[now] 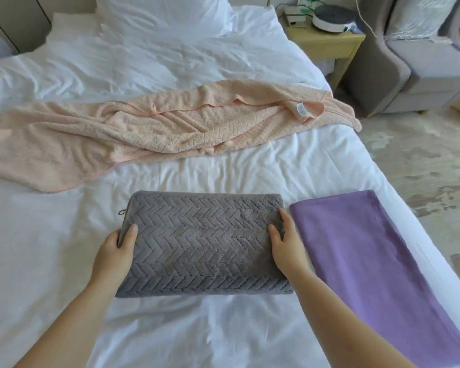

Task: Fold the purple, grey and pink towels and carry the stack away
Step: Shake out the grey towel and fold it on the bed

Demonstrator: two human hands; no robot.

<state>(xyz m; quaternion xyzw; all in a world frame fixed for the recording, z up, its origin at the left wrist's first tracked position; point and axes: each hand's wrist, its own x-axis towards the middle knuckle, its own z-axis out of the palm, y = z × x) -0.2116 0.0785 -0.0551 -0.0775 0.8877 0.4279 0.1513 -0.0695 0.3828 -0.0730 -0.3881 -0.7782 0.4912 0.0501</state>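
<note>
A folded grey towel (202,243) with a raised zigzag weave lies as a thick rectangle on the white bed (51,235), near the front edge and roughly in the middle of the view. A small hanging loop sticks out at its far left corner. The left hand (117,251) grips the towel's left edge. Its thumb lies on top of the fabric, and the other fingers are tucked out of sight at or under the side. The right hand (287,243) holds the right edge the same way, with the thumb pressed on the top face and the fingers running along the side of the fold. Just beside that hand, close to the grey one, a purple towel (369,261) lies folded flat in a long strip that runs along the right side of the bed towards the front. Further back, well apart from both, the pink towel (144,128) sprawls unfolded and crumpled across almost the full width of the bed. One corner with a white label is turned over near the right edge. A white pillow (165,14) sits at the head of the bed. Beyond the right side stands a pale yellow nightstand (327,42) carrying a round white device (333,18) with a dark top, some small items too blurred to tell, and a cable. A grey armchair (409,62) stands next to it on a patterned floor (422,160).
</note>
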